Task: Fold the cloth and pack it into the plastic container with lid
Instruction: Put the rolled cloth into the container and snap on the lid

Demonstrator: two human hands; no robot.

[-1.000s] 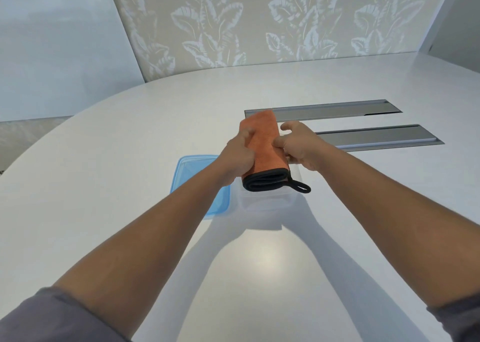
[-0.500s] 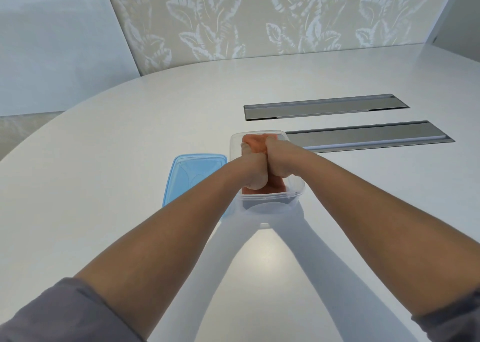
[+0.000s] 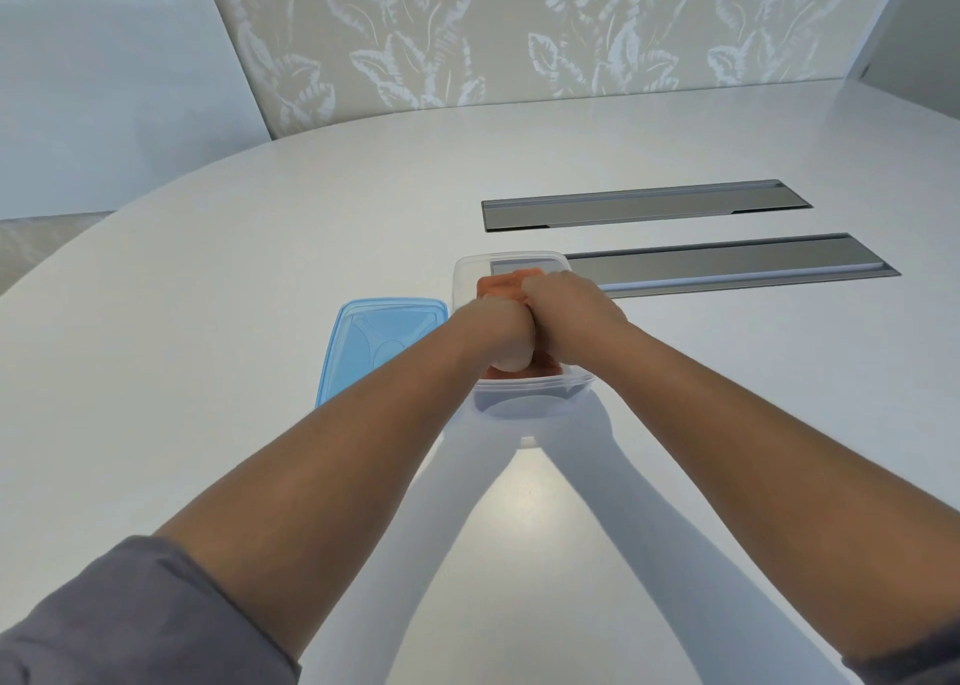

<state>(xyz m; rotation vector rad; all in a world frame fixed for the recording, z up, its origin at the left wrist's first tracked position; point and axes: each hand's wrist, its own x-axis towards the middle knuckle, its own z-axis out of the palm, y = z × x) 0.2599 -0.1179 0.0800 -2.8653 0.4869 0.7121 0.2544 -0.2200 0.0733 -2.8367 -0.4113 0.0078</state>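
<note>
Pressing down now: a second ago I held the folded cloth above the tub; it has since gone inside, and both fists sit on it. My left hand and right hand are side by side, touching, knuckles up; I cannot tell whether the fingers grip or just push. The lid lies just left of the tub, so closing comes next, I reckon.
</note>
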